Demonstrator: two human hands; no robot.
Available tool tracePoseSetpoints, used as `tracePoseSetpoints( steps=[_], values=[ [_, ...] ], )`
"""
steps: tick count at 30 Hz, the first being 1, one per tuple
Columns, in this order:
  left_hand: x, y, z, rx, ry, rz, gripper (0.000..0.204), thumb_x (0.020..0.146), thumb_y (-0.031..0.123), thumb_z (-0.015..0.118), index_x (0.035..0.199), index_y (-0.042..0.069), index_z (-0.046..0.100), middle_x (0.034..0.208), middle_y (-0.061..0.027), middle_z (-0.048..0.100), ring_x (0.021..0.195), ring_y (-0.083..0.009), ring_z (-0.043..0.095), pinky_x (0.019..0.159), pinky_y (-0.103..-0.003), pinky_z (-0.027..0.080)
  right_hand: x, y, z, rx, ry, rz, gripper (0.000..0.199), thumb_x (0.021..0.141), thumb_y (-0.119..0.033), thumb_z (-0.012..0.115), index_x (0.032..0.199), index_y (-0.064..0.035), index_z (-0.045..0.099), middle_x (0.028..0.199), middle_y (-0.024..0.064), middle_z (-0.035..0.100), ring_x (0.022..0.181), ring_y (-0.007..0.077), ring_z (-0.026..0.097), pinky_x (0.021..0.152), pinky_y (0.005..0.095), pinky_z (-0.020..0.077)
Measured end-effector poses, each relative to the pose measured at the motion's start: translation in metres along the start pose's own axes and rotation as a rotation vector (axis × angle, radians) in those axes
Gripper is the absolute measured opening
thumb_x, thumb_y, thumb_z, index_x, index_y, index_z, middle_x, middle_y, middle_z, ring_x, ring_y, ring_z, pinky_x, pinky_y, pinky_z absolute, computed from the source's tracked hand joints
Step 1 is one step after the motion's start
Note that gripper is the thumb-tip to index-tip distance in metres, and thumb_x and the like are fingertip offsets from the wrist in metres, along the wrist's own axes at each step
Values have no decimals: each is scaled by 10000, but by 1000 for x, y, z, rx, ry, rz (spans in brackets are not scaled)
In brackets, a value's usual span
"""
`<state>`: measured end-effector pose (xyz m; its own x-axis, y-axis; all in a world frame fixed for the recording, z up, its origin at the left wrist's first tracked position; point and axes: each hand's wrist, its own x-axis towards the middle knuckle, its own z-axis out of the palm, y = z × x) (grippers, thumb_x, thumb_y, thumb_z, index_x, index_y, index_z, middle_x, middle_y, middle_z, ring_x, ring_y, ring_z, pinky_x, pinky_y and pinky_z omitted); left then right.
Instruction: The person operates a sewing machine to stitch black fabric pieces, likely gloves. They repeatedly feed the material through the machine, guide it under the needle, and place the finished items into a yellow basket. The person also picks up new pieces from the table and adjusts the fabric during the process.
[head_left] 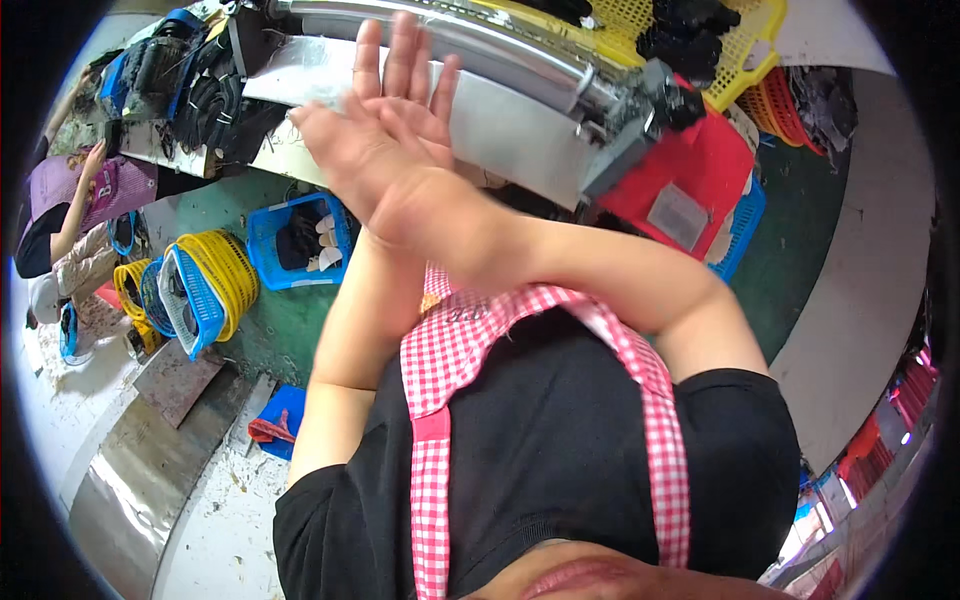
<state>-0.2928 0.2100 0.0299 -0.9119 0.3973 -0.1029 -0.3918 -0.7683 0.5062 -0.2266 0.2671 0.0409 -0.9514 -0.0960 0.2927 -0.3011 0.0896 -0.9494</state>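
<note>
My two hands meet in front of my chest, palm against palm, above the near edge of a white work table (500, 125). My left hand (405, 65) points up with its fingers spread. Across it lies my right hand (355, 160), flat, with the wrist bent to the left. Neither hand holds anything. I wear a black shirt and a pink checked apron (445, 350).
A long metal roller (470, 40) runs across the table, with black pieces (215, 95) piled at its left end. Yellow baskets (740, 45) and a red tray (700, 170) stand at the right. On the green floor are a blue basket (262, 245) and stacked baskets (205, 285). A person (75, 215) sits at the far left.
</note>
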Motion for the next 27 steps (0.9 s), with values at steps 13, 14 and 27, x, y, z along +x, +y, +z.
tracePoseSetpoints(
  steps=[13, 14, 27],
  values=[
    [-134, 96, -69, 657, 185, 477, 1115, 895, 803, 351, 1603, 19, -4, 1678, -222, 5, 1557, -359, -79, 1235, -588, -21, -121, 36, 117, 69, -398, -340, 868, 967, -578, 525, 1625, -142, 165, 1681, 179, 118, 1549, 408, 59, 1213, 640, 10],
    [-133, 102, -60, 636, 211, 519, 1099, 885, 808, 360, 1600, 19, 87, 1673, -212, 88, 1560, -340, -66, 1229, -592, -60, -142, 44, 100, -141, -494, -310, 743, 975, -531, 536, 1570, -132, 340, 1637, 181, 270, 1541, 386, 149, 1208, 653, 66],
    [-97, -128, -212, 1909, -611, 72, 565, 782, 288, 810, 1281, 90, 635, 1228, -156, 658, 1178, -392, 582, 1004, -475, 473, -296, 127, -57, -346, 295, 775, 352, 893, -203, 735, 1181, -16, 656, 942, 141, 748, 810, 218, 735, 752, 354, 575]
  ],
)
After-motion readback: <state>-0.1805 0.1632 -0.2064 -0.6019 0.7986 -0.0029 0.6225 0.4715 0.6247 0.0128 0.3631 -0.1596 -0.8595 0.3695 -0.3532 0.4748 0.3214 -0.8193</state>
